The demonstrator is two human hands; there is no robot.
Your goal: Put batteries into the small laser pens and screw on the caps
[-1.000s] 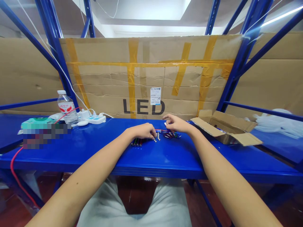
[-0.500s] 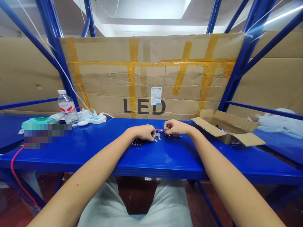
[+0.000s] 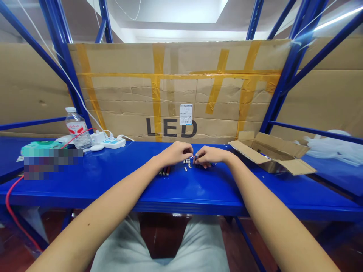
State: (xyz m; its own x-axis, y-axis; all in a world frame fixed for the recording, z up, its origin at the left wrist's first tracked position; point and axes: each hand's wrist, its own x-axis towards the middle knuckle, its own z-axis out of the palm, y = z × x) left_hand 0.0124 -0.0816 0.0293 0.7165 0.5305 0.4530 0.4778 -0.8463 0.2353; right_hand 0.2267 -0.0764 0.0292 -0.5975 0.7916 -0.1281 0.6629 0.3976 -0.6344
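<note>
My left hand [image 3: 179,152] is closed in a pinch, its fingertips close to my right hand. Whatever it pinches is too small to make out. A slim reddish, shiny tube [image 3: 194,158] stands in the fingers of my right hand [image 3: 209,155], which is closed around it. Between and below the hands lie several small silver button-like discs [image 3: 187,163] on the blue table. Several dark slim tubes with shiny ends [image 3: 164,173] lie side by side under my left wrist. Behind my right fingers, a small pile of shiny coloured pieces [image 3: 210,165] is partly hidden.
An open cardboard box [image 3: 272,153] sits on the blue table [image 3: 195,190] at the right. A water bottle [image 3: 78,128], a white power strip [image 3: 115,142] and a green packet [image 3: 42,146] stand at the left. A large cardboard panel [image 3: 127,98] rises behind.
My left hand has moved up and right from beside the discs towards the right fingers. The tube in my right hand has turned from lying level to more upright.
</note>
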